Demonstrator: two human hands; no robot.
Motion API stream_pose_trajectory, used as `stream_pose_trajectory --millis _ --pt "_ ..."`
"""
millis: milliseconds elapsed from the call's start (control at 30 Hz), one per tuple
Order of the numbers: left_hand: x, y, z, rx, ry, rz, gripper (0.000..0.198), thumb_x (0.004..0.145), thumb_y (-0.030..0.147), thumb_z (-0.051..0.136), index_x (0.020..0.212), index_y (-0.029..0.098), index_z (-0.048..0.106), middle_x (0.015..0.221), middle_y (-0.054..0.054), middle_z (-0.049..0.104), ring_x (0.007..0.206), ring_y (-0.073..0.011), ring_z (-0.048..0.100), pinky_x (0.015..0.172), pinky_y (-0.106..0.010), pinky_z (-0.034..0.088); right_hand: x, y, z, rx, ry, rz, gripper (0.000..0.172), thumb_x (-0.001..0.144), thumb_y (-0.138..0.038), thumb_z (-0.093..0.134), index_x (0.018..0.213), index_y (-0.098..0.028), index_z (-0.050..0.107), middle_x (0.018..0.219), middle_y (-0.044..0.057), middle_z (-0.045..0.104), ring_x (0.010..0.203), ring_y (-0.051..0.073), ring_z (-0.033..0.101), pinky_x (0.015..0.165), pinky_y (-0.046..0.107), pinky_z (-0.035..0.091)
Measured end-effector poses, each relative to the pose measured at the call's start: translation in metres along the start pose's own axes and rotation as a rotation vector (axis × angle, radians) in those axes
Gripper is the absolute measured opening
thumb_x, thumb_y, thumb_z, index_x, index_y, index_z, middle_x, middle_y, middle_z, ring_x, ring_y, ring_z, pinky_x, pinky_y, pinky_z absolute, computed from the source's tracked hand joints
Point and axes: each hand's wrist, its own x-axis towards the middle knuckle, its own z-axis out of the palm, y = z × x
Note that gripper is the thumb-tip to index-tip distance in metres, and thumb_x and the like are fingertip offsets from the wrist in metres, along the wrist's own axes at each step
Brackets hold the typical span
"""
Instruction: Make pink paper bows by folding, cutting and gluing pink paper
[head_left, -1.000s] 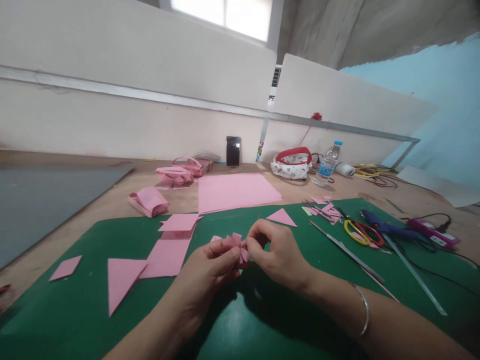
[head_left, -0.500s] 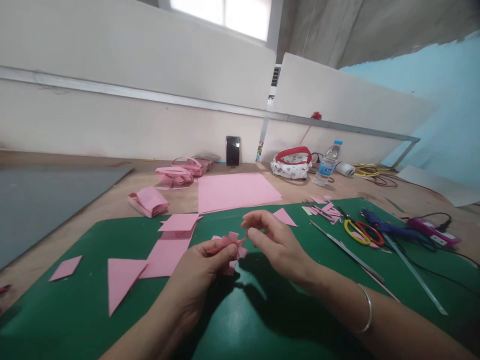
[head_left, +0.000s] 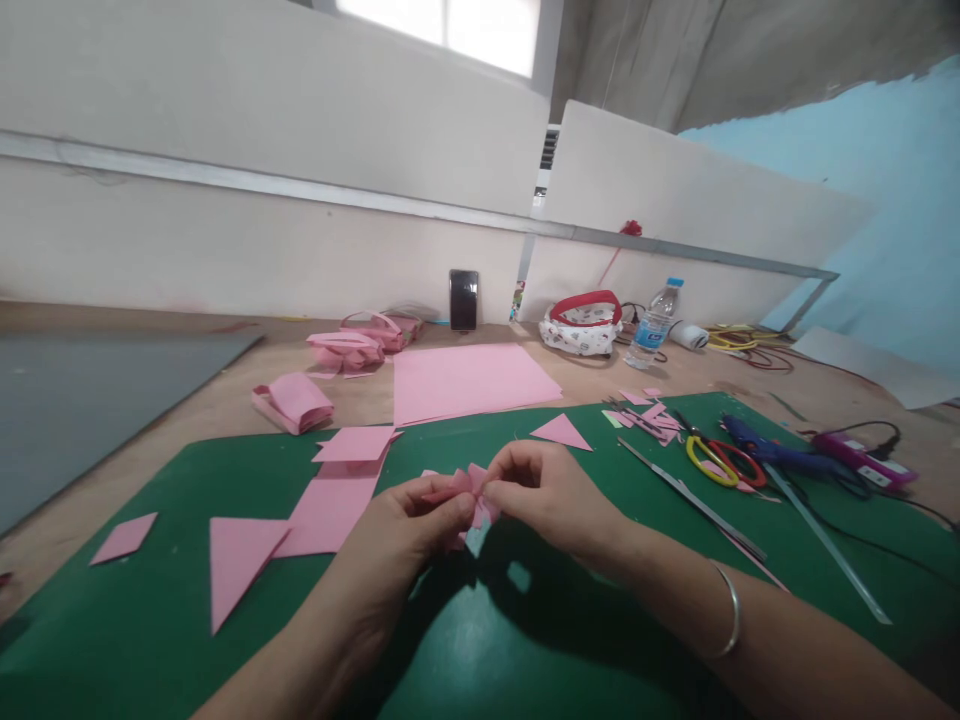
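Observation:
Between my two hands, above the green mat [head_left: 450, 660], is a pink paper flower [head_left: 474, 484] with several narrow petals. My left hand [head_left: 424, 520] pinches it from the left between thumb and fingers. From the right, my right hand [head_left: 551, 495] pinches one of its petals, thumb against forefinger. The fingers cover part of the flower. A pink triangle [head_left: 244, 560] and a folded pink paper piece [head_left: 356, 445] lie to the left of my hands, and another triangle [head_left: 564, 432] is just beyond the right hand.
On the right lie scissors [head_left: 712, 462], a blue glue gun [head_left: 780, 455], metal rulers [head_left: 694, 498] and pink scraps [head_left: 652, 420]. Behind are pink sheets [head_left: 476, 380], folded pink paper [head_left: 296, 402], a phone [head_left: 463, 300], a white pouch [head_left: 579, 330] and a water bottle [head_left: 654, 328].
My right hand has moved left and closed its thumb and forefinger on a petal of the flower. My left hand keeps its pinch in nearly the same place.

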Motion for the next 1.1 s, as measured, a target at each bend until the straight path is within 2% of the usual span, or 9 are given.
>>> stream_pose_trajectory --millis 267,467,600,667,800,933,1100 --pt "-0.0024 0.0005 0.0016 -0.02 -0.069 -0.014 0.017 0.063 0.029 0.074 0.068 0.016 0.066 0.068 0.0 0.06 0.061 -0.0102 0.051 0.059 -0.022 0.038 0.0021 0.0018 -0.0001 0.224 -0.06 0.144 0.004 0.064 -0.01 0.058 0.063 -0.015 0.057 0.055 -0.004 0.054 0.051 0.007 0.046 0.051 0.02 0.037" --pt "-0.0029 0.0009 0.0007 -0.035 -0.086 -0.052 0.015 0.065 0.028 0.073 0.069 0.015 0.065 0.07 -0.002 0.06 0.067 -0.0118 0.053 0.062 -0.022 0.039 0.0025 0.0037 -0.0015 0.258 -0.091 0.164 0.005 0.062 -0.01 0.058 0.062 -0.015 0.057 0.054 -0.004 0.054 0.051 0.007 0.045 0.052 0.021 0.037" --pt "-0.003 0.0026 0.0005 -0.09 -0.081 -0.064 0.015 0.067 0.029 0.073 0.072 0.016 0.065 0.07 0.0 0.059 0.064 -0.009 0.05 0.063 -0.021 0.04 0.0037 0.0041 -0.0017 0.294 -0.104 0.181 0.005 0.063 -0.011 0.057 0.061 -0.016 0.056 0.054 -0.004 0.054 0.05 0.008 0.045 0.052 0.022 0.036" --pt "-0.0037 0.0038 0.0005 -0.097 -0.079 -0.069 0.018 0.067 0.031 0.073 0.073 0.017 0.065 0.068 0.001 0.058 0.062 -0.0086 0.048 0.062 -0.021 0.039 0.004 0.004 -0.0013 0.299 -0.106 0.19 0.006 0.063 -0.011 0.056 0.061 -0.016 0.055 0.054 -0.004 0.054 0.05 0.008 0.044 0.052 0.022 0.035" --pt "-0.0068 0.0069 0.0002 -0.064 -0.085 -0.044 0.028 0.066 0.04 0.073 0.064 0.016 0.06 0.064 0.0 0.056 0.062 -0.011 0.048 0.06 -0.024 0.039 0.0036 0.0031 -0.0007 0.292 -0.098 0.184 0.006 0.063 -0.011 0.056 0.061 -0.016 0.054 0.054 -0.004 0.054 0.05 0.007 0.044 0.051 0.021 0.035" --pt "-0.0079 0.0069 -0.0011 -0.019 -0.115 -0.021 0.026 0.065 0.04 0.072 0.069 0.017 0.063 0.069 -0.001 0.06 0.064 -0.0126 0.051 0.061 -0.024 0.037 0.003 0.0031 -0.0008 0.264 -0.077 0.176 0.008 0.062 -0.009 0.054 0.06 -0.016 0.054 0.053 -0.004 0.053 0.05 0.007 0.044 0.051 0.021 0.036" --pt "-0.0044 0.0037 -0.0012 0.08 -0.056 0.023 0.028 0.069 0.042 0.07 0.064 0.017 0.06 0.057 0.003 0.052 0.055 -0.009 0.042 0.054 -0.023 0.031 0.0017 0.0041 0.0009 0.151 -0.049 0.13 0.007 0.064 -0.01 0.054 0.063 -0.016 0.054 0.056 -0.004 0.054 0.053 0.008 0.047 0.053 0.022 0.037"
